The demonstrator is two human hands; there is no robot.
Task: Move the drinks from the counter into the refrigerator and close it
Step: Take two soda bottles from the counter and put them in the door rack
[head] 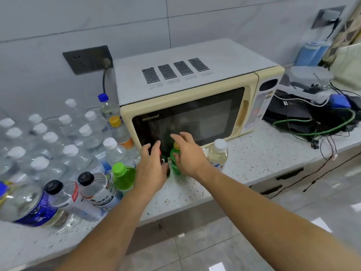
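Note:
A green bottle with a yellow cap (174, 157) stands on the counter (254, 159) in front of the microwave. My right hand (188, 154) lies against its right side with the fingers spread. A dark bottle (163, 159) stands just left of it, mostly hidden. My left hand (152, 166) is over the dark bottle's left side, fingers apart, not closed round it. Nearby stand a green bottle with a green cap (123, 178) and a pale yellow drink with a white cap (217, 154). No refrigerator is in view.
A cream microwave (185, 98) stands right behind the hands. Several clear water bottles with white caps (48, 145) crowd the left of the counter, with black-capped bottles (93, 189) lying in front. Tangled cables and a black bag (312, 122) sit at the right.

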